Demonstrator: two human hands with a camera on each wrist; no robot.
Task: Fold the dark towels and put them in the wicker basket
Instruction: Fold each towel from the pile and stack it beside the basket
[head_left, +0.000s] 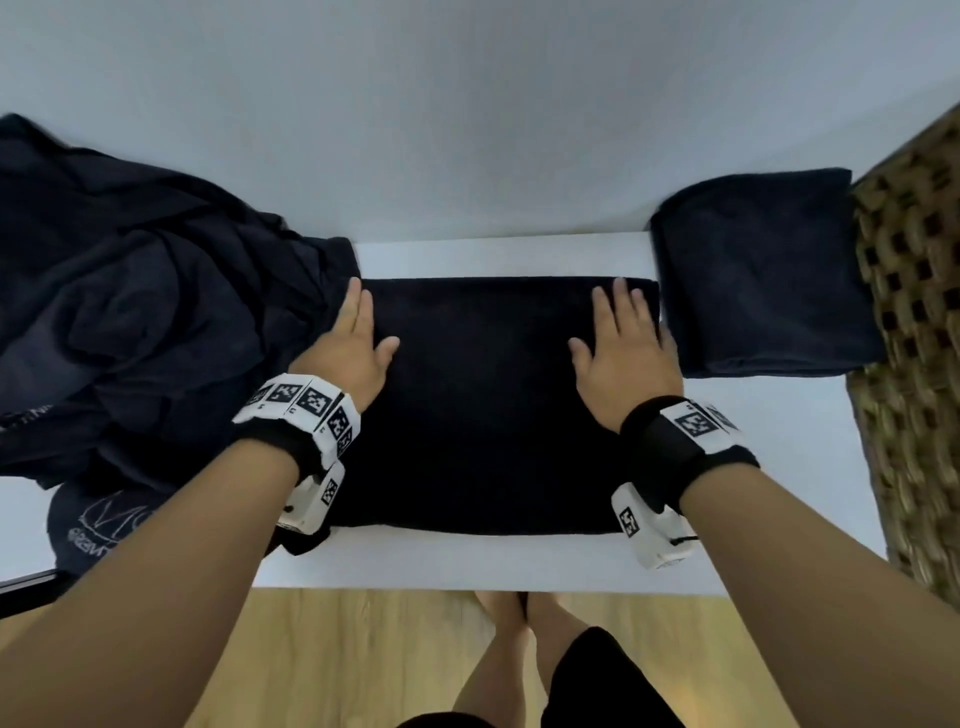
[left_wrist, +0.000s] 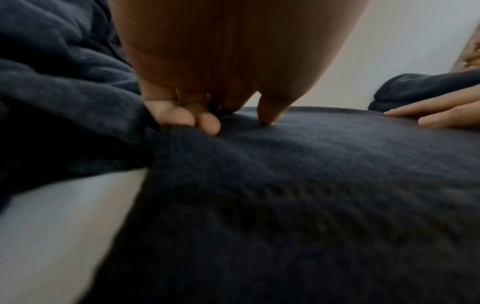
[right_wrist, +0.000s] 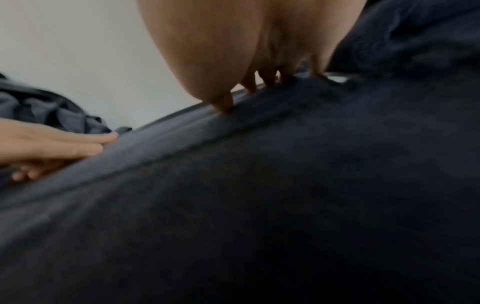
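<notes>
White table (head_left: 498, 564) carries a dark towel (head_left: 483, 415); left hand (head_left: 345, 348) at its ten o'clock, right hand (head_left: 626, 348) at two, both flat, fingers straight, pressing it.

left hand (head_left: 350, 349), right hand (head_left: 626, 349), seemingly flat

**Wrist rigs and clothing**

Bare forearms, no sleeves. Left wrist: black fabric strap with white boxy band of black-and-white square marker tags (head_left: 306, 410), white camera block (head_left: 311, 501) slung under it. Right wrist: same black strap and tagged band (head_left: 691, 431), white camera block (head_left: 652, 525), thin black cord. Black shorts (head_left: 597, 680), bare feet.
</notes>
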